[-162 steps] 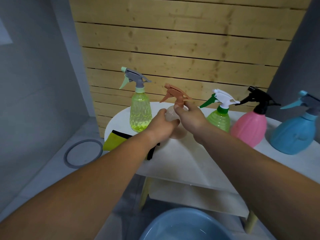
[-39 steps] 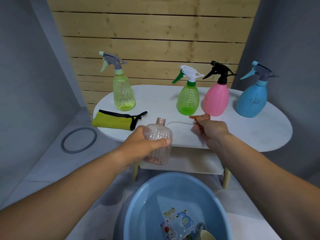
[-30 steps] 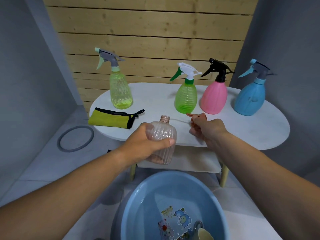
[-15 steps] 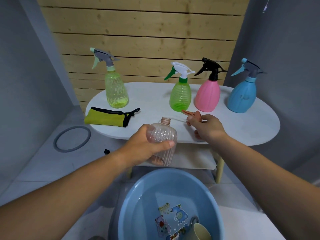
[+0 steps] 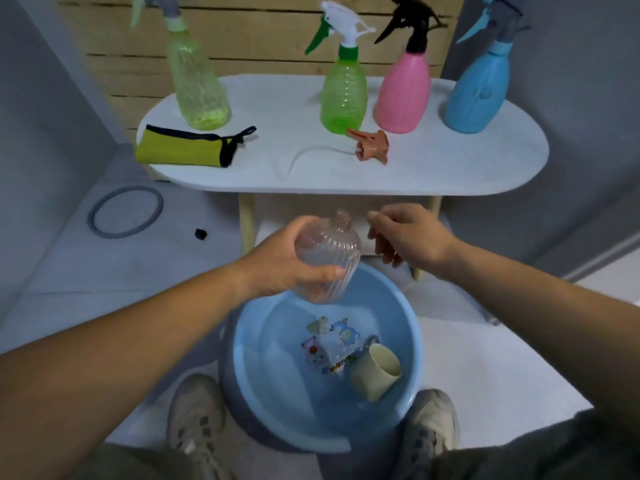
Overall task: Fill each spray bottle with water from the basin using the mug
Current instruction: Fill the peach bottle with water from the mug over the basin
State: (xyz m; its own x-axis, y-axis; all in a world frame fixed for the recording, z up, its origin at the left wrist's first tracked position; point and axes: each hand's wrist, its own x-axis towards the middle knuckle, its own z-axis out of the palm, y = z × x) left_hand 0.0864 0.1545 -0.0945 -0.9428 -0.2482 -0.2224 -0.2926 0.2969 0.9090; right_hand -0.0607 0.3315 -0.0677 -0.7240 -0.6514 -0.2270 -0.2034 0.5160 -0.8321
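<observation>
My left hand (image 5: 280, 263) grips a clear ribbed pinkish bottle (image 5: 329, 252) with no cap, held above the far rim of the blue basin (image 5: 259, 358). The basin holds water, and a cream mug (image 5: 375, 370) lies on its side in it at the right. My right hand (image 5: 407, 237) hovers empty with loosely curled fingers just right of the bottle's neck. The bottle's brown spray head (image 5: 372, 147) with its thin tube lies on the white table (image 5: 467, 168). Yellow-green (image 5: 197, 84), green (image 5: 343, 95), pink (image 5: 403, 88) and blue (image 5: 476, 88) spray bottles stand along the table's back.
A yellow pouch with black trim (image 5: 183, 150) lies on the table's left end. A grey ring (image 5: 124, 211) and a small black piece (image 5: 200, 233) lie on the floor at left. My two shoes (image 5: 194, 420) flank the basin. Wooden slats back the table.
My right hand has let go of the brown spray head on the table and drawn back toward the bottle. My left hand has brought the bottle down over the basin. My view has tilted down.
</observation>
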